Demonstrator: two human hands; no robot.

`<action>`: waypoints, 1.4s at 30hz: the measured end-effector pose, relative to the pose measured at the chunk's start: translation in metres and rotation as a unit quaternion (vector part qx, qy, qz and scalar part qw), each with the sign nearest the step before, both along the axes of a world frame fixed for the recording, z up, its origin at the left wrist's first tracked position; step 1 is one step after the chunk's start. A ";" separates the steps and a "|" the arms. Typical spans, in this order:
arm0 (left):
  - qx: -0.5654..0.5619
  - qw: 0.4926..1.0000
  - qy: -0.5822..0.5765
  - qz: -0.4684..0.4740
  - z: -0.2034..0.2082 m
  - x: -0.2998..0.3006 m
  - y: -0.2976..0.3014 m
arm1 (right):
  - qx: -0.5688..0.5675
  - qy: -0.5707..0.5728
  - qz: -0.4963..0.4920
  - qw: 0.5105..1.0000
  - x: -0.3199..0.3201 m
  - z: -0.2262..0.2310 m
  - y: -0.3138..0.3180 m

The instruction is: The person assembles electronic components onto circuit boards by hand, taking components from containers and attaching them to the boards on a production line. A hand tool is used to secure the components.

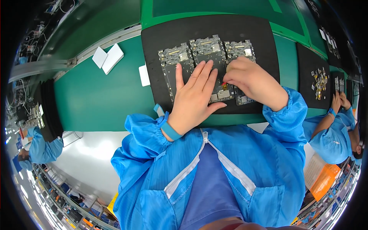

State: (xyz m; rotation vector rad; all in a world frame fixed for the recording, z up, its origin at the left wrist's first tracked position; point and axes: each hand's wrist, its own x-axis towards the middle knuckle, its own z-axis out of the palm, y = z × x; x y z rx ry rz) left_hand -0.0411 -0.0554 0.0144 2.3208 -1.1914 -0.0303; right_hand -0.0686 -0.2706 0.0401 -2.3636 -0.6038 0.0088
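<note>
Three circuit boards lie side by side on a black mat (pixel 260 34): a left board (pixel 175 56), a middle board (pixel 206 46) and a right board (pixel 240 49). My left hand (pixel 193 94) rests flat over the middle board, its fingers spread and pointing away from me, covering part of it. Over the gap between the middle and right boards, my right hand (pixel 251 78) pinches a small red and yellow piece (pixel 224 84) at the middle board's right edge. The fingers hide much of that piece, so its kind cannot be made out. A teal band (pixel 170 130) circles my left wrist.
White flat pads (pixel 111 58) lie on the green table (pixel 92 99) at the left, with another white card (pixel 144 75) beside the mat. At the right, a co-worker (pixel 331 134) sits by another mat with a heap of small yellowish parts (pixel 320 82).
</note>
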 end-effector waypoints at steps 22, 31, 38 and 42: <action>0.108 0.993 -0.052 -0.006 0.017 -0.002 -0.014 | 0.126 -0.062 -0.503 0.853 -0.103 -0.039 -0.139; 0.126 0.989 -0.070 0.012 0.041 -0.005 -0.020 | -0.089 -0.020 -0.704 0.704 -0.180 -0.065 -0.285; 0.127 0.990 -0.062 0.004 0.045 -0.006 -0.026 | -0.145 0.062 -0.693 0.703 -0.158 -0.064 -0.268; 0.126 0.990 -0.065 -0.005 0.046 -0.004 -0.029 | -0.182 -0.001 -0.702 0.688 -0.153 -0.085 -0.274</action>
